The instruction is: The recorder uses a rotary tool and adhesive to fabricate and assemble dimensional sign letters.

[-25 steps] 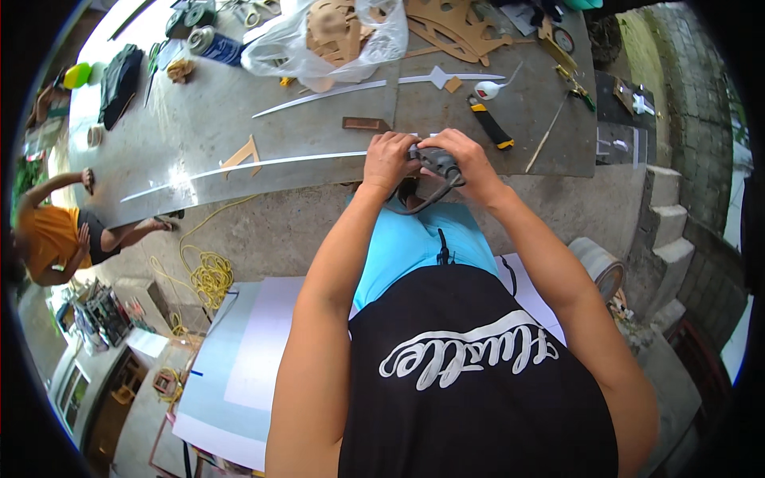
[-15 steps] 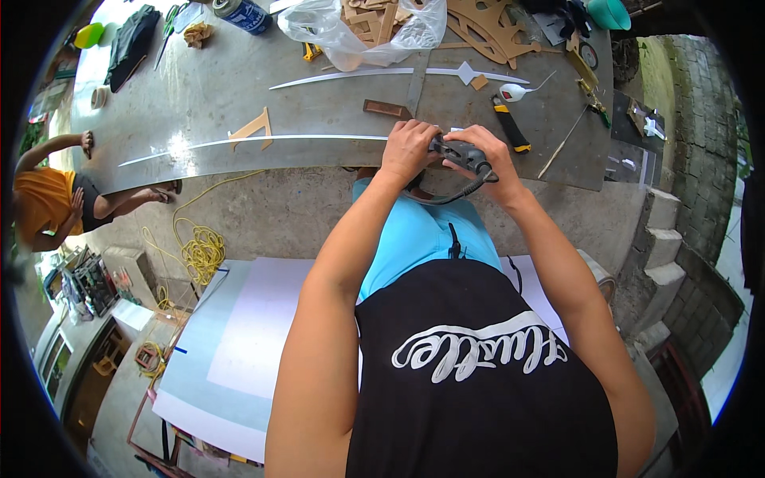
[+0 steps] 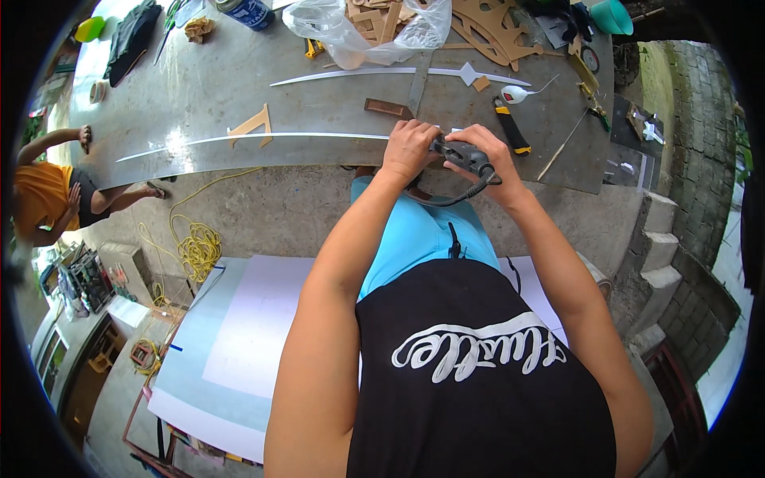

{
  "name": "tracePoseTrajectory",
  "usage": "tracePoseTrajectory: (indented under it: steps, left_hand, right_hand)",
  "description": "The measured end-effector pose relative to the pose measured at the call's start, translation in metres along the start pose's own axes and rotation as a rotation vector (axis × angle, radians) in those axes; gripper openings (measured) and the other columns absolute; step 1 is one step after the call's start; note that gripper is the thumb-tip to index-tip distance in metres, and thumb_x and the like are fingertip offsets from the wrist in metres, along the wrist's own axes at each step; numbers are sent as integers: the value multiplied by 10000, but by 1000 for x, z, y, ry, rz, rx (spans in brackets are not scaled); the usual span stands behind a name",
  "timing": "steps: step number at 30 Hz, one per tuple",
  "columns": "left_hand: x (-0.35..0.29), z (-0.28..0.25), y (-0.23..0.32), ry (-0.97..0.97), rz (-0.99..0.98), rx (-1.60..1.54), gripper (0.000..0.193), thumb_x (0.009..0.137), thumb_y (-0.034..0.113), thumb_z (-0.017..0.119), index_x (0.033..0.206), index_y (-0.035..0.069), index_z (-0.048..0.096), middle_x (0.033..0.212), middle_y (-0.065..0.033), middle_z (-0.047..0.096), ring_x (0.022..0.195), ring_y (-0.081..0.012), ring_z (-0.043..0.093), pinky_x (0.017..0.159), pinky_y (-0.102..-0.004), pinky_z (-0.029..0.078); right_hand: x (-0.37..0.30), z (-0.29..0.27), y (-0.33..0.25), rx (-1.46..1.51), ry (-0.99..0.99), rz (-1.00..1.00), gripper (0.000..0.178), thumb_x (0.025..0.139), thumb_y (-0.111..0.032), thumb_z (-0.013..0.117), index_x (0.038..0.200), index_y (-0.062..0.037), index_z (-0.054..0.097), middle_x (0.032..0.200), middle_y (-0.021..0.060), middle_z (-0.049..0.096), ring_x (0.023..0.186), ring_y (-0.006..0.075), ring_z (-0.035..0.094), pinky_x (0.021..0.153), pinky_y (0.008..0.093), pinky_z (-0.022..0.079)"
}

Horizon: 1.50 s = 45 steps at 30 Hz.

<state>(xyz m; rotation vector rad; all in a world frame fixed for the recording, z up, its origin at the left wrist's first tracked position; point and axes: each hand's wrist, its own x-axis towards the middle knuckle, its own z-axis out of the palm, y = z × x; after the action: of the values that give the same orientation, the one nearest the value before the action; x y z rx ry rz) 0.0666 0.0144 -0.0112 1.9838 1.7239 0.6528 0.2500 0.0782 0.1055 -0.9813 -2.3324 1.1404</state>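
Note:
Near the table's front edge, my right hand (image 3: 496, 159) is wrapped around a black corded rotary tool (image 3: 468, 157), its cable looping down toward my shorts. My left hand (image 3: 407, 150) is closed right beside the tool's front end, on the right end of a long, thin white blade-shaped strip (image 3: 263, 136). The strip reaches left across the table and tapers to a point; part of it lies over a tan triangular cut-out piece (image 3: 253, 126). My fingers hide the tool's tip and the spot where it meets the strip.
A second white blade-shaped strip (image 3: 358, 75) lies farther back, with a brown block (image 3: 388, 107) nearby. Right of my hands are a yellow-black cutter (image 3: 511, 126) and a white glue bottle (image 3: 516, 94). A plastic bag of tan cut-outs (image 3: 366, 36) sits behind. Another person (image 3: 49, 195) is at left.
My hands, the tool and the strip hold nearly the same place. The whole view has shifted very slightly.

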Motion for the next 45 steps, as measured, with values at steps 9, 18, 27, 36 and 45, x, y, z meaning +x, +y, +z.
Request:
tracePoseTrajectory:
  steps: [9,18,27,36,45]
  left_hand:
    - [2,2,0,49,21,32,410,654,232,905,1017,169,726,993,1,743,1015,-212,687,922,-382,483]
    - [0,-7,7,-10,-21,63,483,693,251,889,1139,157,728,1085,-10,741,1093,-220,666,1003,-413,452]
    - [-3,-23,-1,-55,7,70,578,702,255,906,1238,189,701,1158,1,724,1186,-224,625,1077,-464,390]
    - [-27,-50,-27,32,-98,138,571,733,266,901,1258,191,690,1235,26,709,1224,-213,605,1087,-465,368]
    - [-9,-37,-9,-114,-17,46,707,675,277,926,1323,181,659,1321,15,663,1299,-238,547,1153,-497,336]
  right_hand:
    - [3,-5,2,-62,-58,2,449,781,-125,890,1195,-64,728,1080,118,709,976,297,697,871,373,561]
    - [1,-1,2,-16,-23,29,441,759,-123,889,1170,-96,729,1018,120,675,977,334,669,865,419,545]
    - [1,0,4,-19,-12,15,440,762,-132,893,1168,-101,726,1003,120,672,962,335,672,855,422,546]
    - [1,0,4,-14,-14,4,437,764,-128,891,1170,-104,729,1026,126,685,979,334,682,865,419,553]
    - [1,-2,2,-10,-39,37,450,766,-122,888,1187,-93,728,1049,137,689,995,335,682,882,417,552]
